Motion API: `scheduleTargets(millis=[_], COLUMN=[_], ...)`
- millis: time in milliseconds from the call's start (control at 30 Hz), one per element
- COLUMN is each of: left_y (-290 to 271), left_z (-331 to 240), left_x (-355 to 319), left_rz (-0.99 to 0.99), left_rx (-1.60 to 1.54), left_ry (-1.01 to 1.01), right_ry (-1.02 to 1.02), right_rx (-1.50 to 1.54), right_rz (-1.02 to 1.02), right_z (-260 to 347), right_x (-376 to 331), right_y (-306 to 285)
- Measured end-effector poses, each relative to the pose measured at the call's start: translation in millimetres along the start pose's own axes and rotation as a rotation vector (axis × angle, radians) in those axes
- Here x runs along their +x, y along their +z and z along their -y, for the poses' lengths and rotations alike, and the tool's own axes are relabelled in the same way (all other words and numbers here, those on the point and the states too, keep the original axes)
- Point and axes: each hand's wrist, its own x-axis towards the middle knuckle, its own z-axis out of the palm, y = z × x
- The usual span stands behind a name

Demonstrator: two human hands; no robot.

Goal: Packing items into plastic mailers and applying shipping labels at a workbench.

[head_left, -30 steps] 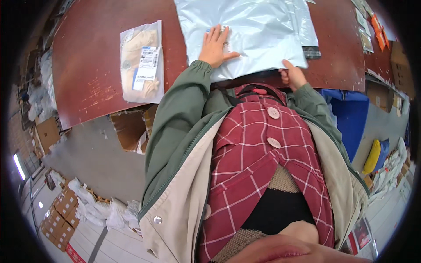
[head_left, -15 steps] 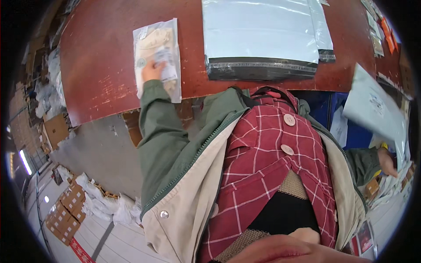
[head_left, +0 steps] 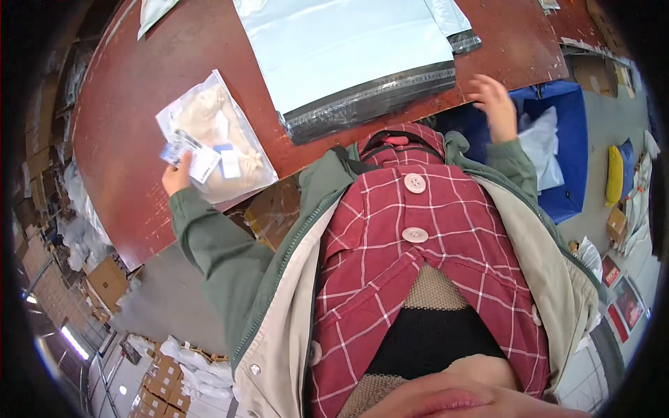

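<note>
At the left of the table, my left hand (head_left: 177, 175) is closed on the edge of some printed paper labels (head_left: 197, 157). They lie over a clear plastic bag (head_left: 259, 155) with a folded beige, soft-looking item (head_left: 202, 115) inside. A white and blue tag (head_left: 228, 161) shows beside the labels. My right hand (head_left: 495, 106) is raised by the table's front edge, fingers apart and holding nothing. It is between a stack of white mailer bags (head_left: 348, 52) with dark flap edges and a blue bin (head_left: 573, 150).
A white package (head_left: 542, 150) lies in the blue bin. The red-brown table (head_left: 132, 90) has a worn surface. Part of another pale bag (head_left: 155, 12) shows at its far left. Cardboard boxes (head_left: 164, 380) and white plastic (head_left: 198, 369) lie on the floor behind left.
My right hand has let go of the white mailer and come back toward the table. My left hand now grips the labels at the clear bag's left side. The whole view has turned.
</note>
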Motion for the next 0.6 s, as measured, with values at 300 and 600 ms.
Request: scheduleTargets(millis=[300,600], left_y=[92,148], left_z=[-193,-182], left_x=[-141,-215], left_rz=[0.067,0.492], left_rx=[-1.075,-0.918], left_ry=[0.098,-0.098], right_ry=[-0.024,-0.34], right_rx=[-0.099,-0.641], right_rz=[0.875,0.296], right_z=[30,9], right_x=[4,133], right_y=[132,45])
